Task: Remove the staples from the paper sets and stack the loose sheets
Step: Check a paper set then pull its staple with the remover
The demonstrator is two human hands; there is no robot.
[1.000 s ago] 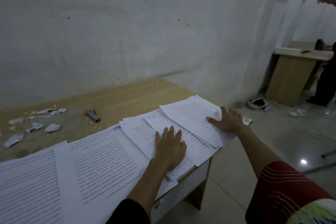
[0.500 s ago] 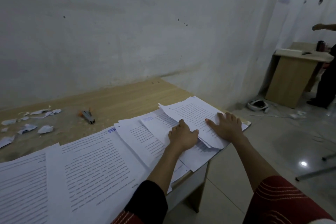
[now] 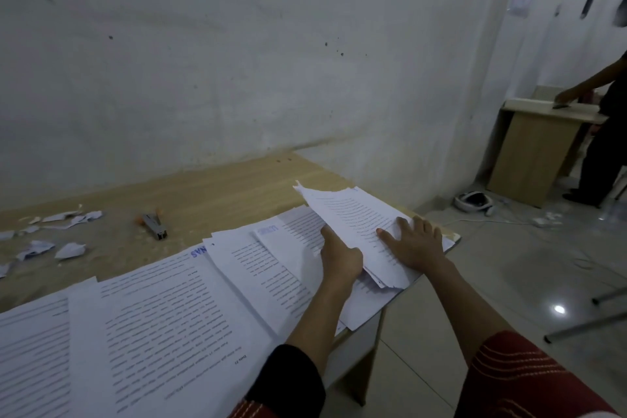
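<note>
Paper set (image 3: 353,217) at the right end of the bench (image 3: 220,190), as the head view shows it: a thin bundle of white sheets printed with rows of small dark text. Its left side is raised off the pages beneath, while its right side lies low near the bench's right edge. The far corner is ragged and torn and stands up a little. At the near end the bundle fans into several separate sheet edges.

The left hand (image 3: 341,260) grips the bundle's left edge, fingers curled round it from below. The right hand (image 3: 415,244) lies flat on the right part of the top page, fingers straight and spread. It presses down and grasps nothing.

Loose sheets (image 3: 190,309) run along the near edge of the bench from the left end to beneath the paper set, overlapping one another. All are white with dark printed lines, and two carry blue headings. A grey tool (image 3: 155,223) with an orange part lies on bare wood near the middle of the bench, apart from the pages. Paper scraps (image 3: 69,249), small and crumpled, are scattered toward the left end.

Past the right end, another person (image 3: 604,132) in dark clothes stands at a second desk (image 3: 529,153), one hand on its top.
</note>
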